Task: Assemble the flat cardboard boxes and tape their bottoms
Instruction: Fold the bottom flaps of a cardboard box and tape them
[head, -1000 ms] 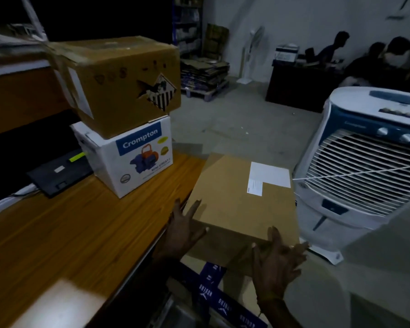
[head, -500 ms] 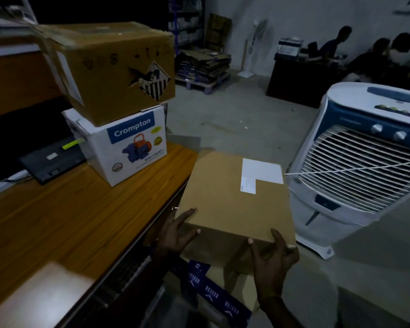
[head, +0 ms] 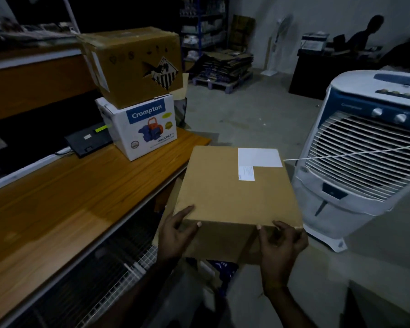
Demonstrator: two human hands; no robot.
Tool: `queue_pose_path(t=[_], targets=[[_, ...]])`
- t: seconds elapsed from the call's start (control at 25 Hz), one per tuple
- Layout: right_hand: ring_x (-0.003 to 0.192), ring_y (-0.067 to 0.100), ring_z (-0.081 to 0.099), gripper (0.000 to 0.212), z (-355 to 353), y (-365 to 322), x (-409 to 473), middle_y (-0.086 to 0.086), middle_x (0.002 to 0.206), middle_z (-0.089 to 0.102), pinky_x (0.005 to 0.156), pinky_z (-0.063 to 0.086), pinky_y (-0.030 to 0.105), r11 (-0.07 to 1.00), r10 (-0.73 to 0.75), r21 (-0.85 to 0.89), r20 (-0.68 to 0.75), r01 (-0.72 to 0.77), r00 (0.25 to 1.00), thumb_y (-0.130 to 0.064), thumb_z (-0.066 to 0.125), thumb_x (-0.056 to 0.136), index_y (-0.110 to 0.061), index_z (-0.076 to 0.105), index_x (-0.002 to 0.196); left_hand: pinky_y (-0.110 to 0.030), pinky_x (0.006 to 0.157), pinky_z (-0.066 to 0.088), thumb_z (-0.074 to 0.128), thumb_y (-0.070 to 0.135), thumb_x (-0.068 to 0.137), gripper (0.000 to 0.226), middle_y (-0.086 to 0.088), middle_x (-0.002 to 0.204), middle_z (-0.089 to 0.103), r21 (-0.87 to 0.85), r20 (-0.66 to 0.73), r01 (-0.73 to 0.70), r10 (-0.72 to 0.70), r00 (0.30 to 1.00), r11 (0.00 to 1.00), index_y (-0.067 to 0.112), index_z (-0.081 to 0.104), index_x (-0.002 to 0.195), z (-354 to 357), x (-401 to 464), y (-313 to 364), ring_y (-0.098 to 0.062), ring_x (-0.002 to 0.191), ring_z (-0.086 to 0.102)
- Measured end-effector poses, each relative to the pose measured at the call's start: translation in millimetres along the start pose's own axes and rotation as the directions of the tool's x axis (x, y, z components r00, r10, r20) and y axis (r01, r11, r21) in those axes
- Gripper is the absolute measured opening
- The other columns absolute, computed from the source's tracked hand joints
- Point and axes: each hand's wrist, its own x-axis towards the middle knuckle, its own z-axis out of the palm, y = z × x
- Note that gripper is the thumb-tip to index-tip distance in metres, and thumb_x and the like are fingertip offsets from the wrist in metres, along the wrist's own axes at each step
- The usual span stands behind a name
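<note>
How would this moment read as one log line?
box | left hand holds | right hand holds | beside table

A wooden table [head: 64, 200] runs along the left, with a white Crompton box [head: 140, 127] standing on its far end. A brown carton [head: 133, 65] with a torn striped label sits on top of that box, turned slightly askew. Just left of the Crompton box a black device [head: 89, 142] lies flat on the table. An air cooler [head: 367, 152] stands on the floor at right. Further back, a pallet of flattened cardboard [head: 225, 65] rests on the floor, and seated people [head: 367, 31] are at a dark desk [head: 327, 72].
</note>
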Motion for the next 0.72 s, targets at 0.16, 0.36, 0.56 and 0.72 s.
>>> queue_pose_path(t=[0.16,0.36,0.56,0.72], targets=[[0.125,0.029,0.047,0.036,-24.5,-23.2,-3.8,0.006,0.142,0.031,0.101,0.049,0.051,0.995,-0.06,0.074,-0.041,0.063,0.997,-0.032,0.081,0.073,-0.023,0.064,0.103,-0.027,0.1,0.049,0.077,0.022,0.082,0.043,0.02,0.127,0.062,-0.044,-0.075,-0.058,0.054,0.996,0.997,0.028,0.068,0.123,-6.5,-30.6,35.3,0.003,0.122,0.053],[0.118,0.029,0.052,0.033,-46.6,-61.0,-5.6,0.008,0.137,0.034,0.095,0.052,0.051,0.972,-0.168,0.143,-0.12,0.185,0.978,-0.033,0.08,0.075,-0.024,0.063,0.103,-0.028,0.099,0.051,0.079,0.023,0.08,0.043,0.017,0.128,0.063,-0.092,-0.164,-0.138,0.122,0.979,0.986,0.032,0.069,0.121,-19.7,-55.7,70.5,0.001,0.122,0.053],[0.127,0.03,0.048,0.028,-59.6,-130.1,-13.7,0.008,0.142,0.033,0.096,0.052,0.049,0.93,-0.284,0.192,-0.158,0.312,0.946,-0.034,0.081,0.081,-0.03,0.061,0.101,-0.037,0.101,0.051,0.078,0.024,0.079,0.046,0.011,0.13,0.062,-0.139,-0.287,-0.235,0.188,0.939,0.962,0.031,0.067,0.123,-53.2,-84.7,107.3,-0.002,0.124,0.053],[0.123,0.001,0.045,0.029,-65.9,-208.3,-32.3,0.016,0.141,0.036,0.096,0.049,0.021,0.884,-0.361,0.251,-0.174,0.396,0.916,-0.027,0.08,0.081,-0.02,0.061,0.102,-0.043,0.096,0.054,0.078,0.026,0.08,0.045,0.011,0.126,0.065,-0.154,-0.419,-0.338,0.248,0.873,0.929,0.033,0.067,0.123,-102.5,-118.1,150.9,-0.009,0.12,0.057]])
